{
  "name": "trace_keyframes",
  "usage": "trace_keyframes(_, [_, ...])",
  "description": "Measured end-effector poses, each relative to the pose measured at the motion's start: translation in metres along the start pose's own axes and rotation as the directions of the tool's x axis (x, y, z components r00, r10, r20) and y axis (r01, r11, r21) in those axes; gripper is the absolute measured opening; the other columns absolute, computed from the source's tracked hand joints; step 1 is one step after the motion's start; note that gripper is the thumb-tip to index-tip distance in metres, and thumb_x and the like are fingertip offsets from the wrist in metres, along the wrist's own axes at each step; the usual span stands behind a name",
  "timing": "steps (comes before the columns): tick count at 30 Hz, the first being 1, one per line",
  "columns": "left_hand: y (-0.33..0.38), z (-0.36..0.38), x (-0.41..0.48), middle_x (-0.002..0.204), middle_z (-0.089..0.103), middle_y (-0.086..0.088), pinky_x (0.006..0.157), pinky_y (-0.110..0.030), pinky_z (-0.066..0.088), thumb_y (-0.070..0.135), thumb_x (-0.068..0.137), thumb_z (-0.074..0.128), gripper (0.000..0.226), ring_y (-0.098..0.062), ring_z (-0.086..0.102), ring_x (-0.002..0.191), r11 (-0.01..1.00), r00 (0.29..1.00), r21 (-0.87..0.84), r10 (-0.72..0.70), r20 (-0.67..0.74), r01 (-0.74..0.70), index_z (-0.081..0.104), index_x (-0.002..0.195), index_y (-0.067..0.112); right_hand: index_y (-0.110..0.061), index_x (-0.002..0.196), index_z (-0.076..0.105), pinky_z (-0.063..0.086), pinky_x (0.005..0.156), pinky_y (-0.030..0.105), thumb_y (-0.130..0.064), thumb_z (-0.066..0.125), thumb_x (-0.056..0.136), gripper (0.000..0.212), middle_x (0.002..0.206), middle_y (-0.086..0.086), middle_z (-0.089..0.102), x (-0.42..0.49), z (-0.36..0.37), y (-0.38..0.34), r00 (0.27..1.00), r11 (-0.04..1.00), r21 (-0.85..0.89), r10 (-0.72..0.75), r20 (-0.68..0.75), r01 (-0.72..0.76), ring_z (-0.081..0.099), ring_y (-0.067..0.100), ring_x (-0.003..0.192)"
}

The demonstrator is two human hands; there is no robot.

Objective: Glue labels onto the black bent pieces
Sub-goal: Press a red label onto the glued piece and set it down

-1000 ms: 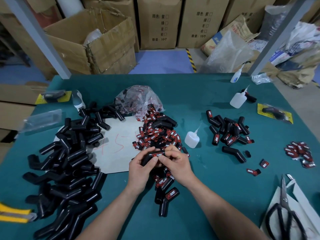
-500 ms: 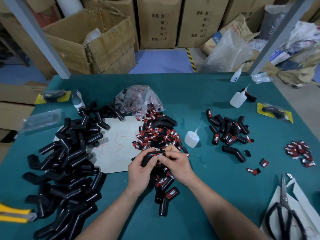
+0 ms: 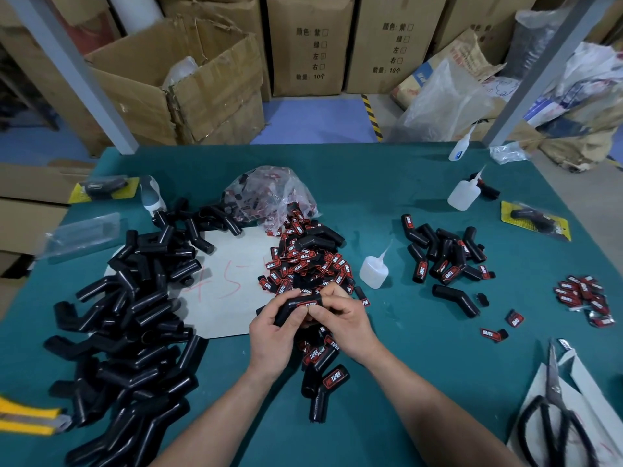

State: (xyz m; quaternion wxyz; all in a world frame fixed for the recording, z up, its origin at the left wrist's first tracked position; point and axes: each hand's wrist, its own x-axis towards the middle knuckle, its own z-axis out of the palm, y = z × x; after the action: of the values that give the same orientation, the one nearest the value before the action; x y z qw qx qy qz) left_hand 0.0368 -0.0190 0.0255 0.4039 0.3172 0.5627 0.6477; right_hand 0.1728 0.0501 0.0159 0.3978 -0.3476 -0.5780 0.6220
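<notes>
Above the bench [image 3: 404,365], my left grip [image 3: 273,335] clamps a black bent piece [image 3: 286,310] while my right grip [image 3: 344,325] pinches its label [image 3: 308,304] down. A few labelled pieces [image 3: 328,379] lie just below; the large unlabelled heap [image 3: 128,332] at left suggests most remains.

Glossy black rubbery bent pieces [image 3: 128,335] lie on matt green cloth table [image 3: 404,382], beside translucent plastic bottle [image 3: 372,270]

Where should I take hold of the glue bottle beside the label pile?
Grip the glue bottle round its squat body, coming from the right: the thin nozzle slants up and offers little hold, labels crowd its left, and the table on its right is bare.
</notes>
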Motion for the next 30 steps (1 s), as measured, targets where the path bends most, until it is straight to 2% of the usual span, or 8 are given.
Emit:
trace_keyframes(2, [0.002, 0.001, -0.001, 0.103, 0.079, 0.005, 0.077, -0.017, 0.057, 0.02, 0.086, 0.074, 0.031, -0.007, 0.075, 0.09, 1.0, 1.0, 0.005, 0.016, 0.012, -0.016, 0.078, 0.106, 0.043, -0.002, 0.091, 0.076, 0.056, 0.077, 0.062, -0.031, 0.076, 0.089, 0.029, 0.091, 0.002, 0.051, 0.0, 0.0, 0.0, 1.0, 1.0, -0.003, -0.015, -0.014, 0.015, 0.058, 0.03, 0.083])
trace_keyframes(5, [0.002, 0.002, -0.003, 0.097, 0.079, 0.003, 0.073, -0.019, 0.057, 0.018, 0.089, 0.071, 0.027, -0.007, 0.073, 0.08, 1.0, 0.999, 0.0, 0.03, 0.024, -0.03, 0.078, 0.106, 0.037, 0.001, 0.089, 0.075, 0.057, 0.074, 0.049, -0.03, 0.075, 0.09, 0.031, 0.09, 0.001, 0.05, -0.001, 0.002, -0.003, 0.998, 0.999, -0.02, -0.046, -0.037, 0.045, 0.058, 0.026, 0.079])
trace_keyframes(9, [-0.001, 0.0, -0.002, 0.097, 0.079, -0.006, 0.079, -0.036, 0.06, 0.017, 0.091, 0.075, 0.018, -0.019, 0.072, 0.081, 1.0, 1.0, -0.003, 0.019, 0.008, -0.019, 0.078, 0.106, 0.027, 0.006, 0.089, 0.073, 0.058, 0.075, 0.05, -0.023, 0.073, 0.091, 0.028, 0.091, 0.001, 0.049, -0.002, 0.003, -0.004, 0.998, 0.998, 0.013, -0.059, -0.019, 0.059, 0.06, 0.025, 0.078])
trace_keyframes(12, [0.001, 0.001, -0.003, 0.098, 0.079, -0.007, 0.073, -0.028, 0.061, 0.016, 0.091, 0.07, 0.024, -0.017, 0.073, 0.08, 0.998, 1.0, -0.05, 0.024, 0.015, -0.023, 0.079, 0.105, 0.032, 0.011, 0.09, 0.071, 0.059, 0.076, 0.04, -0.017, 0.073, 0.09, 0.028, 0.091, 0.0, 0.049, -0.003, 0.005, -0.005, 0.999, 0.998, 0.044, -0.052, -0.016, 0.053, 0.062, 0.022, 0.077])
trace_keyframes(16, [0.002, 0.001, -0.004, 0.099, 0.079, -0.002, 0.074, -0.023, 0.059, 0.012, 0.091, 0.067, 0.029, -0.011, 0.074, 0.085, 0.996, 0.997, -0.06, 0.072, 0.023, -0.071, 0.079, 0.104, 0.034, 0.014, 0.087, 0.07, 0.057, 0.076, 0.032, -0.007, 0.071, 0.09, 0.022, 0.089, 0.001, 0.048, -0.003, 0.005, -0.006, 0.997, 0.997, 0.003, -0.082, -0.005, 0.082, 0.061, 0.017, 0.077])
trace_keyframes(24, [0.0, -0.003, -0.002, 0.096, 0.078, -0.003, 0.077, -0.024, 0.058, 0.027, 0.085, 0.072, 0.017, -0.014, 0.073, 0.087, 0.992, 0.996, -0.084, 0.09, 0.008, -0.089, 0.08, 0.099, 0.03, 0.002, 0.087, 0.076, 0.049, 0.076, 0.026, -0.01, 0.071, 0.091, 0.013, 0.089, -0.01, 0.052, -0.005, 0.004, -0.009, 0.99, 0.988, -0.076, -0.134, 0.035, 0.136, 0.054, 0.009, 0.082])
trace_keyframes(28, [-0.005, -0.005, 0.001, 0.098, 0.077, -0.007, 0.081, -0.036, 0.058, 0.027, 0.083, 0.073, 0.017, -0.023, 0.072, 0.09, 0.993, 0.997, -0.097, 0.071, 0.008, -0.07, 0.08, 0.098, 0.025, -0.001, 0.089, 0.077, 0.05, 0.074, 0.033, -0.02, 0.072, 0.091, 0.019, 0.089, -0.007, 0.052, -0.005, 0.004, -0.008, 0.991, 0.989, -0.061, -0.131, 0.033, 0.133, 0.054, 0.013, 0.082])
trace_keyframes(30, [-0.008, -0.007, 0.002, 0.099, 0.076, -0.01, 0.084, -0.041, 0.057, 0.028, 0.084, 0.073, 0.016, -0.026, 0.071, 0.093, 0.995, 0.997, -0.064, 0.076, 0.006, -0.075, 0.079, 0.098, 0.024, -0.004, 0.088, 0.077, 0.049, 0.074, 0.032, -0.024, 0.073, 0.091, 0.021, 0.089, -0.007, 0.053, -0.005, 0.005, -0.008, 0.992, 0.991, -0.048, -0.123, 0.027, 0.124, 0.054, 0.013, 0.081])
